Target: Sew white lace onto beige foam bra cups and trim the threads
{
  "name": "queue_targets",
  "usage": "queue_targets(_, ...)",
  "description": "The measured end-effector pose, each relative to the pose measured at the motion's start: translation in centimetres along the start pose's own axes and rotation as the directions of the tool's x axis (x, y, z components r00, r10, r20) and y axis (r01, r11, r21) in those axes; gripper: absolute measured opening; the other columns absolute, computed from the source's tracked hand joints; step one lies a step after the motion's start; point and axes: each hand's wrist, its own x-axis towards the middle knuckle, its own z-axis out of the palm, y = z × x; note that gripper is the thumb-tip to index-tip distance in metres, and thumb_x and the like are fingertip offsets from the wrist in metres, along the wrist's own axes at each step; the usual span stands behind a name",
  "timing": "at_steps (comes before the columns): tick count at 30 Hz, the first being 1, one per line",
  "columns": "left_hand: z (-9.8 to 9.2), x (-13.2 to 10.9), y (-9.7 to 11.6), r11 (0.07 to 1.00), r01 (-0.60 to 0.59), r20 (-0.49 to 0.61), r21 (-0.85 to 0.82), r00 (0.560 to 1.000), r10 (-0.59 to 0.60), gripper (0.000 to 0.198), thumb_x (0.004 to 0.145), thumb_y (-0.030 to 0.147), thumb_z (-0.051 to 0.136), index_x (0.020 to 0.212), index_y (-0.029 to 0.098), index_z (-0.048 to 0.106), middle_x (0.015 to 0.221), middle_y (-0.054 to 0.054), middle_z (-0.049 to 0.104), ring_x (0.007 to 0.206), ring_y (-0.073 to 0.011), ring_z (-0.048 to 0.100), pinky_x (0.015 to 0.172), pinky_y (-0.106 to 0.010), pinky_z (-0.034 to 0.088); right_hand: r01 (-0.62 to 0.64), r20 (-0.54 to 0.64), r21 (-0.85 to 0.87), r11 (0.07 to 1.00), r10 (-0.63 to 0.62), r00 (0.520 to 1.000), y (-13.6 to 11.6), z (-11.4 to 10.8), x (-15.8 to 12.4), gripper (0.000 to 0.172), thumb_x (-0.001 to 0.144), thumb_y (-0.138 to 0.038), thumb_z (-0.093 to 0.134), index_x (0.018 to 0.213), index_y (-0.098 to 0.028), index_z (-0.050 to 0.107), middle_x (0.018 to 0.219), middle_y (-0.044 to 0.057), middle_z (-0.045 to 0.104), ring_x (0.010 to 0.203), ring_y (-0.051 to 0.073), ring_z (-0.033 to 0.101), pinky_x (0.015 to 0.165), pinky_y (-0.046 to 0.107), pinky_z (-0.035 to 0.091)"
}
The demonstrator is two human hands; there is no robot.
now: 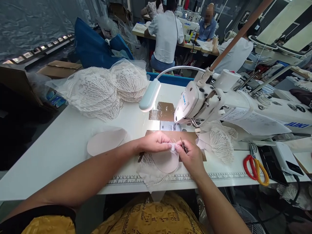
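Observation:
In the head view, my left hand [158, 142] pinches the top edge of a pale pink cup piece [166, 162] with white lace [148, 174] attached. My right hand [192, 156] closes thumb and finger on the same edge, close beside the left fingertips. A small dark pointed tool [183, 145], like thread snips or tweezers, is tucked in the right hand. Between the fingertips shows a small white tab [173, 147]. The cup hangs below both hands over the table edge's printed ruler [190, 178]. Just beyond is the sewing machine's needle area [193, 123].
A JUKI sewing machine [214, 100] with a gooseneck lamp [149, 96] stands behind the hands. Lace stacks [95, 91] lie back left, a pale cup piece [106, 141] left. More lace [221, 143], scissors [255, 169] and a white device [287, 156] lie right. People sit at machines beyond.

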Motion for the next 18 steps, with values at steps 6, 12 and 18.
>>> queue_targets(6, 0.0, 0.2, -0.3, 0.999, 0.01, -0.045, 0.038, 0.999, -0.008, 0.034, 0.085, 0.044, 0.058, 0.085, 0.012, 0.07, 0.066, -0.002, 0.06, 0.058, -0.0095, 0.049, 0.052, -0.019, 0.035, -0.11, 0.02, 0.261, 0.959, 0.109, 0.994, -0.3, -0.8, -0.6, 0.021, 0.088, -0.039, 0.053, 0.077, -0.021, 0.052, 0.052, -0.007, 0.047, 0.048, 0.01, 0.047, 0.049, 0.022, 0.04)
queue_targets(12, 0.4, 0.3, -0.4, 0.984, -0.012, -0.083, 0.179, 0.996, 0.027, 0.029, 0.085, 0.038, 0.057, 0.08, 0.013, 0.071, 0.075, -0.004, 0.068, 0.067, -0.0131, 0.058, 0.058, -0.02, 0.041, 0.067, -0.053, 0.257, 0.964, -0.055, 0.997, -1.0, -0.1, -1.4, 0.023, 0.091, -0.034, 0.05, 0.073, -0.021, 0.053, 0.057, -0.005, 0.053, 0.057, 0.011, 0.053, 0.06, 0.024, 0.044)
queue_targets(18, -0.5, 0.2, -0.8, 0.941, 0.05, -0.359, 0.334, 0.93, 0.078, 0.03, 0.085, 0.035, 0.054, 0.064, 0.014, 0.061, 0.058, 0.001, 0.054, 0.055, -0.0094, 0.047, 0.051, -0.019, 0.035, -0.192, 0.171, 0.431, 0.882, 0.129, 0.977, 0.3, 0.3, -3.2, 0.026, 0.088, -0.041, 0.055, 0.074, -0.021, 0.047, 0.059, -0.006, 0.053, 0.042, 0.006, 0.042, 0.043, 0.02, 0.036)
